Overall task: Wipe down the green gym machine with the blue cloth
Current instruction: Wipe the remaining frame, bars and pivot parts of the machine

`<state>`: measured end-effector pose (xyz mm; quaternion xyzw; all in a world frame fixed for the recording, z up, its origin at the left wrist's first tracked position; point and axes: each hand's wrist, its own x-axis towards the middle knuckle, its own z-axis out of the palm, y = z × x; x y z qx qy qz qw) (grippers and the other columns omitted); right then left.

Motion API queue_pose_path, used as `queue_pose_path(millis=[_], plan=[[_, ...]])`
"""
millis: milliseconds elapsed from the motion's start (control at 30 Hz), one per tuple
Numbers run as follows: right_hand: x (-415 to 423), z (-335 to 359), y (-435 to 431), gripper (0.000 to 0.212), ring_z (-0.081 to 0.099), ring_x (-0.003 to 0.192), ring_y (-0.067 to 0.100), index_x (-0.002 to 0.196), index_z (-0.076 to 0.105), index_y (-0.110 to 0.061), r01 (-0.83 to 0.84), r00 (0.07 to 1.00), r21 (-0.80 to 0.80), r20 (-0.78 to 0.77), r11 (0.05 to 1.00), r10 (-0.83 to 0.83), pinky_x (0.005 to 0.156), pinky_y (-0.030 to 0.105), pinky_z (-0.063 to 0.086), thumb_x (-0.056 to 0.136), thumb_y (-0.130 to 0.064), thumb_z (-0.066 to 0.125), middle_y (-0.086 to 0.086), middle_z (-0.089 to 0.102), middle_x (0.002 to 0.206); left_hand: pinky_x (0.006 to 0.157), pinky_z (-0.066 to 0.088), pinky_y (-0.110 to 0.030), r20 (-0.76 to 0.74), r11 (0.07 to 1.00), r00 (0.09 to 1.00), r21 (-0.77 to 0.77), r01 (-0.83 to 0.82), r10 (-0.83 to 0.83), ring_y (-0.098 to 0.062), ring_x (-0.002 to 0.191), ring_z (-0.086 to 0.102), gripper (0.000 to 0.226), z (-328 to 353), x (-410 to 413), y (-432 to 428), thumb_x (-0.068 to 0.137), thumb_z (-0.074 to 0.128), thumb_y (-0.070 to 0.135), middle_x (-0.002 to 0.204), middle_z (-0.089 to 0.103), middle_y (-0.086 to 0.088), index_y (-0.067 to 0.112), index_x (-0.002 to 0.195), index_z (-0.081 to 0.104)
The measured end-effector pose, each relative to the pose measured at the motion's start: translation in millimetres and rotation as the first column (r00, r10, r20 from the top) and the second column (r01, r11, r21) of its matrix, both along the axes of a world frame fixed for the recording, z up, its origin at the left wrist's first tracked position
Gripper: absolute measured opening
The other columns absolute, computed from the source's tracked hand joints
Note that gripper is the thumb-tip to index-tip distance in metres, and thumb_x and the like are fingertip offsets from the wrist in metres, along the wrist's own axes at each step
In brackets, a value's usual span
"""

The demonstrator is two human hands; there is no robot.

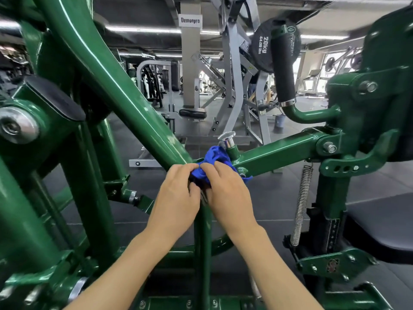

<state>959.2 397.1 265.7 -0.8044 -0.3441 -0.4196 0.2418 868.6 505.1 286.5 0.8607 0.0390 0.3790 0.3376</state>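
you see a glossy green gym machine (125, 101), a bright blue cloth (215, 156), a black weight plate (263, 50) lettered white, and dark grey floor (268, 198).

You're in commercial gym. Glossy green steel machine frame (125, 90) spans left and right of frame. Black round 20kg weight plate (261, 52) upper centre-right. Grey steel plate-loaded machines (232, 86) mid-frame behind. White "Demonpro" brand sign (190, 20) top centre. Dark rubber tile floor (274, 198) lower centre. Treadmill (311, 78) by bright windows, right.
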Motion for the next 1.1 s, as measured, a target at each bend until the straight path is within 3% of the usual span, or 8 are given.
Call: queue_pose_path(millis=[100, 200, 267, 467, 700, 800, 933, 1100], plan=[[-7.8, 7.5, -16.6, 0.036, 0.053, 0.093, 0.026, 0.116, 0.064, -0.009, -0.042, 0.999, 0.119, 0.008, 0.992, 0.042, 0.065, 0.038, 0.053, 0.087, -0.013, 0.043, 0.006, 0.056, 0.103, 0.094, 0.031, 0.0, 0.006, 0.996, 0.999, 0.066, 0.051, -0.052, -0.001, 0.113, 0.053, 0.041, 5.4, 8.0, -9.5, 0.093, 0.058, 0.005, 0.123, 0.056, 0.013, 0.025, 0.128, 0.063], [-1.1, 19.4, -46.5, 0.038, 0.053, 0.115, 0.032, 0.118, 0.066, 0.001, -0.053, 0.996, 0.405, 0.081, 0.913, 0.022, 0.106, 0.025, 0.042, 0.086, -0.001, 0.046, 0.021, 0.061, 0.121, 0.103, 0.038, -0.016, 0.011, 0.979, 0.992, 0.169, 0.119, -0.122, -0.006, 0.123, 0.049, 0.039, 8.8, 14.4, -18.1, 0.096, 0.059, 0.013, 0.127, 0.052, 0.014, 0.023, 0.134, 0.061], [15.0, 30.0, -68.1, 0.043, 0.053, 0.119, 0.039, 0.122, 0.065, 0.004, 0.053, 0.991, 0.531, 0.077, 0.846, -0.111, 0.114, 0.034, 0.038, 0.083, 0.012, 0.05, 0.026, 0.06, 0.123, 0.102, 0.039, -0.02, -0.022, 0.97, 0.988, 0.188, 0.156, -0.155, -0.003, 0.124, 0.045, 0.041, 10.0, 18.4, -22.2, 0.099, 0.058, 0.014, 0.128, 0.049, 0.016, 0.025, 0.138, 0.059], [27.5, 1.5, -56.9, 0.061, 0.053, 0.13, 0.031, 0.139, 0.054, -0.015, -0.068, 0.994, 0.146, -0.075, 0.987, 0.079, 0.128, 0.053, 0.012, 0.08, -0.004, 0.04, 0.01, 0.058, 0.129, 0.112, 0.034, -0.023, -0.032, 0.962, 0.992, 0.245, 0.122, -0.118, -0.011, 0.127, 0.045, 0.048, 4.2, 37.5, -26.2, 0.095, 0.06, 0.01, 0.134, 0.05, 0.008, 0.018, 0.142, 0.056], [42.6, 23.3, -85.1, 0.039, 0.055, 0.132, 0.035, 0.125, 0.067, -0.006, 0.219, 0.964, 0.163, 0.12, 0.962, -0.239, 0.126, 0.057, 0.02, 0.09, -0.01, 0.051, 0.013, 0.067, 0.125, 0.115, 0.035, -0.033, -0.017, 0.925, 0.992, 0.359, 0.124, -0.127, -0.015, 0.133, 0.04, 0.054, 7.9, 43.1, -33.9, 0.094, 0.062, 0.01, 0.141, 0.05, 0.004, 0.014, 0.147, 0.052], [39.5, 19.1, -69.8, 0.033, 0.053, 0.126, 0.036, 0.12, 0.067, 0.0, 0.149, 0.975, 0.174, 0.136, 0.973, -0.174, 0.115, 0.058, 0.038, 0.09, -0.003, 0.052, 0.02, 0.062, 0.127, 0.12, 0.033, -0.036, -0.011, 0.927, 0.989, 0.349, 0.14, -0.146, -0.014, 0.138, 0.036, 0.061, 14.5, 49.0, -38.6, 0.093, 0.061, 0.01, 0.148, 0.046, 0.004, 0.015, 0.152, 0.046], [37.9, 16.9, -71.4, 0.043, 0.057, 0.12, 0.03, 0.126, 0.064, -0.011, 0.222, 0.945, 0.083, 0.225, 0.971, -0.236, 0.115, 0.053, 0.035, 0.084, -0.004, 0.061, 0.009, 0.064, 0.119, 0.12, 0.031, -0.033, -0.053, 0.892, 0.973, 0.389, 0.229, -0.227, -0.019, 0.137, 0.034, 0.079, 24.0, 54.3, -43.3, 0.089, 0.059, 0.001, 0.155, 0.039, 0.006, 0.018, 0.161, 0.031], [36.4, 21.2, -81.5, 0.073, 0.042, 0.119, 0.034, 0.133, 0.044, -0.014, 0.204, 0.958, 0.348, 0.12, 0.915, -0.259, 0.097, 0.044, 0.031, 0.069, -0.001, 0.077, 0.018, 0.047, 0.134, 0.103, 0.044, -0.041, -0.028, 0.816, 0.984, 0.555, 0.162, -0.176, -0.024, 0.121, 0.04, 0.069, 33.0, 58.6, -47.2, 0.087, 0.063, 0.009, 0.151, 0.048, 0.009, 0.02, 0.153, 0.046]])
